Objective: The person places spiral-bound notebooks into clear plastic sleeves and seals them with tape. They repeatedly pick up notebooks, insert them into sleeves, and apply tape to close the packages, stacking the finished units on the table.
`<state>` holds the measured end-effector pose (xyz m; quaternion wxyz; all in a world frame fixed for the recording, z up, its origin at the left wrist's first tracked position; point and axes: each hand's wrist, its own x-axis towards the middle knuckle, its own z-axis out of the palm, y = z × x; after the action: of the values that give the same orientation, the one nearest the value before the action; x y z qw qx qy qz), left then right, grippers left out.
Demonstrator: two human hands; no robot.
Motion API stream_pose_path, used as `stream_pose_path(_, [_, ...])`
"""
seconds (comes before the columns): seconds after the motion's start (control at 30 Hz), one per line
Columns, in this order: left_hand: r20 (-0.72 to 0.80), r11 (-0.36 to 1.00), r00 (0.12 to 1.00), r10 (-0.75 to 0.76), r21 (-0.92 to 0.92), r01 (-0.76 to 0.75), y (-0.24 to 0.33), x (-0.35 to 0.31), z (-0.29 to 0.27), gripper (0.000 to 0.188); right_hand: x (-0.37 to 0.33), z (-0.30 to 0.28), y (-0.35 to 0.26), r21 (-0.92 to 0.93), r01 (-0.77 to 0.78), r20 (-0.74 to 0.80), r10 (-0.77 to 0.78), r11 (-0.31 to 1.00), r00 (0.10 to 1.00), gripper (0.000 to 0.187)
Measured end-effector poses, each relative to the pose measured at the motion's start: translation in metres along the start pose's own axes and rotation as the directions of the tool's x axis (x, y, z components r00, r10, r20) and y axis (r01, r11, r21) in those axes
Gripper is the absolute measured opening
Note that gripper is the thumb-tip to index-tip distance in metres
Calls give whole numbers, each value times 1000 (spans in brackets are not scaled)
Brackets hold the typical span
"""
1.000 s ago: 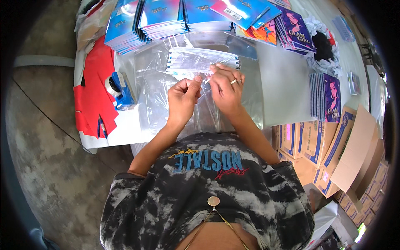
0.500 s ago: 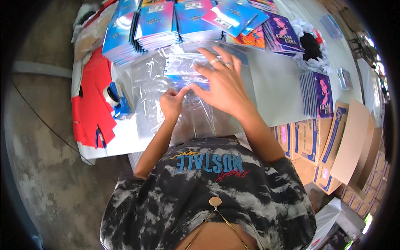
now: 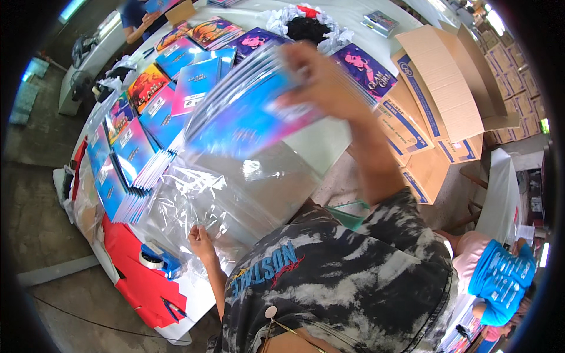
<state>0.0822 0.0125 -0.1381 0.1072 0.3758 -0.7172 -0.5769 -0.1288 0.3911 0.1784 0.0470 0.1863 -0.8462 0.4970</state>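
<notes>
My right hand (image 3: 323,82), blurred by motion, grips a stack of blue and pink spiral notebooks (image 3: 253,117) by its right side. The stack is tilted and held above the far part of the table; clear wrap seems to cover it, though blur makes this uncertain. Over the near part of the table, my left hand (image 3: 202,241) has its fingers pinched together at the clear plastic sheets (image 3: 235,203), which lie flat and shiny. Piles of blue and pink notebooks (image 3: 138,150) stand to the left of the held stack.
A blue tape dispenser (image 3: 162,262) and red cloth (image 3: 138,297) lie at the table's left edge. Purple notebooks (image 3: 362,70) stand at the right. Open cardboard boxes (image 3: 441,82) are beside the table. One person (image 3: 138,23) is at the far left, another (image 3: 500,273) at the lower right.
My right hand has lifted the notebook stack from the plastic and swung it up and rightward. My left hand has parted from it and stays low. The view has turned to the right.
</notes>
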Motion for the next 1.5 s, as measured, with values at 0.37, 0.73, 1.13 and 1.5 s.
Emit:
stream_pose_path(0.37, [-97, 779, 935, 340, 586, -223, 34, -26, 37, 31, -61, -166, 223, -730, 117, -92, -267, 673, 959, 65])
stream_pose_path(0.73, [16, 605, 831, 556, 678, -418, 56, -25, 41, 66, -66, -81, 195, -793, -190, -338, -158, 579, 928, 64])
stream_pose_path(1.13, [134, 776, 926, 354, 510, -370, 84, -54, 73, 54, -85, 243, 111, -191, 196, 286, -136, 962, 948, 71])
stream_pose_path(1.5, [-172, 663, 875, 452, 721, -201, 63, -13, 13, 29, -44, 245, 184, 541, -512, 514, 219, 667, 829, 51])
